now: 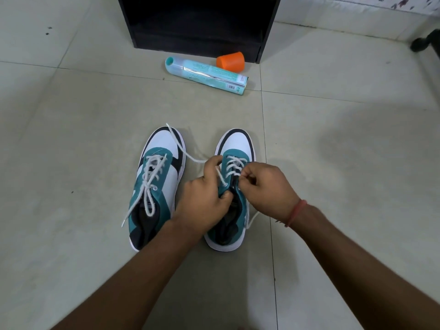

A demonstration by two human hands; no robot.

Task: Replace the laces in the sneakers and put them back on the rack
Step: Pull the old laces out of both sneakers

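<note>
Both my forearms reach down over the pale tiled floor (71,144) to the right-hand teal, white and black sneaker (234,148), which stands beside its mate, the left-hand sneaker of the same colours (164,148), that one laced through and untied. My left hand (204,198) curls round the eyelet flap with the white cotton lace (181,151) running through its fingers and trailing across the other toe. My right hand (269,186) pinches the lace at an upper eyelet. I judge the lace soft, limp and light; best taken at its stiff tip, with the flap steadied. Beyond lie a teal spray can (207,75), an orange plastic cap (231,61) and the black wooden shoe rack (197,27).
</note>
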